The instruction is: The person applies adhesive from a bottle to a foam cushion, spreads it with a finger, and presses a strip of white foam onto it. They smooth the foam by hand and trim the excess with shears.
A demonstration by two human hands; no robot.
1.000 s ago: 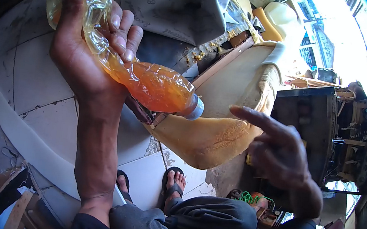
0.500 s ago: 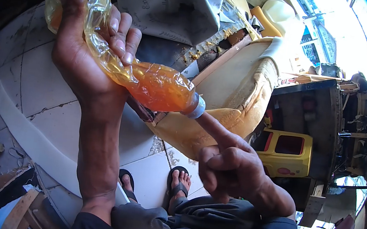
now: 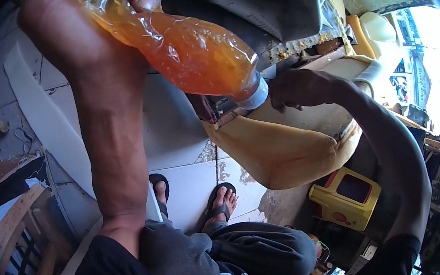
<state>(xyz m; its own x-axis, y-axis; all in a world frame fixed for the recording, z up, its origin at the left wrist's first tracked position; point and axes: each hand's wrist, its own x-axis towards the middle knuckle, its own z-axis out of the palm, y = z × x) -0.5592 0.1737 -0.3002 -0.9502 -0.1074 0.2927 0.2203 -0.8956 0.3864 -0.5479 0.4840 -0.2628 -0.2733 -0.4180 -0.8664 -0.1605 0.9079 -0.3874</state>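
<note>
A crumpled clear plastic bottle [image 3: 197, 55] of thick orange liquid lies tilted across my left hand [image 3: 94, 17], whose fingers are wrapped over its squashed rear part. Its pale cap end [image 3: 256, 93] points right and down. Just past that end is my right hand [image 3: 300, 89], over the foam-padded panel [image 3: 290, 146]. The fingers of this hand are curled together and dark in shadow, with nothing seen in them. The cream and yellow foam wraps the panel's near edge.
Grey printed sheeting [image 3: 263, 5] lies at the back. A yellow toy-like box [image 3: 347, 197] stands at the right. Wood scraps [image 3: 12, 222] and a long white curved strip [image 3: 48, 127] are at the left. My feet in sandals [image 3: 221, 203] rest on the tiled floor.
The bottle and my left hand have come nearer the camera. My right hand has left the cap end, where its index finger pointed, and reached forward over the padded panel.
</note>
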